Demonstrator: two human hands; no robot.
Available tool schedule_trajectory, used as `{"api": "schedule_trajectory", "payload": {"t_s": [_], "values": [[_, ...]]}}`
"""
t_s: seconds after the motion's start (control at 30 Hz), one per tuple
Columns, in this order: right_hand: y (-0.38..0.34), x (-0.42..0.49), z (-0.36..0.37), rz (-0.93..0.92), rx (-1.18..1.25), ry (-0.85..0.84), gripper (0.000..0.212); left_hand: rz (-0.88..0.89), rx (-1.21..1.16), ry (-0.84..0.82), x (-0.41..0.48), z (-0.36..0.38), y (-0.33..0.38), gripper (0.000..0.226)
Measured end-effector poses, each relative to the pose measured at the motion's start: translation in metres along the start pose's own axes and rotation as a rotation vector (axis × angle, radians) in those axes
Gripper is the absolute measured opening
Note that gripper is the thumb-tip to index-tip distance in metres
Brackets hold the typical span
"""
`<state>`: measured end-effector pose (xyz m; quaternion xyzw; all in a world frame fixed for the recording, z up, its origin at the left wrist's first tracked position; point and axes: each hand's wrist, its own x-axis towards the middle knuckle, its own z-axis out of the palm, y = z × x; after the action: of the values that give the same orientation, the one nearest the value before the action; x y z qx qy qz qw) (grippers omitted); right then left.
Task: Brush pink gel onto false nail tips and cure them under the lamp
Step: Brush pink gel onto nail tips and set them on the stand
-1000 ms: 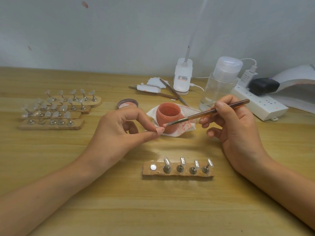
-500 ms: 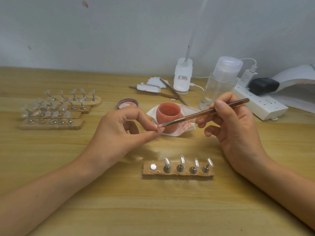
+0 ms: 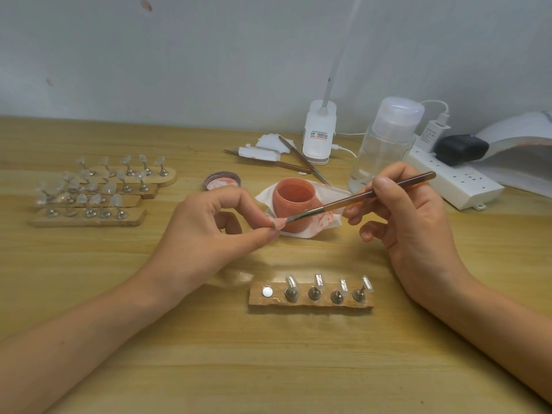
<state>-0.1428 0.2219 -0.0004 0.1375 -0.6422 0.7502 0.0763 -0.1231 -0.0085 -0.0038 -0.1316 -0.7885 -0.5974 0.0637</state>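
Pinching a nail tip [image 3: 279, 224], left hand [image 3: 209, 234] steadies it as right hand [image 3: 409, 216] grips the brush [image 3: 358, 199], mid-coat; next likely reseating it on the holder [image 3: 310, 301].

A plain, pale grey wall [image 3: 209, 55] runs behind the worktop [image 3: 268, 369], with a few small reddish marks [image 3: 146, 5] on it. The worktop is light wood with a clear grain. The light is soft and even. A white desk lamp [image 3: 319, 127] stands against the wall.

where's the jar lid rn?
Head view, centre-left: the lid lies on the table just left of the open pink jar, behind the left hand.
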Motion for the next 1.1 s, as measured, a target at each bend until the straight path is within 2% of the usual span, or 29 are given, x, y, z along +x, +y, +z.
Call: {"api": "schedule_trajectory", "payload": {"t_s": [0.1, 0.3, 0.47, 0.67, 0.9, 1.1], "values": [[0.0002, 0.0007, -0.001, 0.02, 0.007, 0.057, 0.013, -0.004, -0.007, 0.014, -0.0002, 0.0011, 0.0012, 0.016], [-0.001, -0.0005, 0.0018, -0.002, 0.046, -0.033, 0.016, -0.015, -0.033, 0.016, -0.0002, 0.0003, 0.0012, 0.015], [0.0012, 0.0, -0.0011, 0.018, 0.027, 0.038, 0.014, -0.035, -0.049, 0.01, 0.0004, 0.0008, -0.0002, 0.015], [-0.0007, 0.0002, 0.0011, -0.014, 0.056, -0.049, 0.015, -0.039, -0.062, 0.019, 0.0, 0.0002, 0.0013, 0.017], [0.0012, 0.0003, -0.0015, 0.01, 0.015, 0.03, 0.013, -0.048, -0.052, 0.006, -0.0003, 0.0002, 0.0027, 0.02], [-0.0011, -0.001, 0.002, -0.036, 0.029, -0.062, 0.017, -0.051, -0.063, 0.027, -0.0003, 0.001, 0.0028, 0.014]]}}
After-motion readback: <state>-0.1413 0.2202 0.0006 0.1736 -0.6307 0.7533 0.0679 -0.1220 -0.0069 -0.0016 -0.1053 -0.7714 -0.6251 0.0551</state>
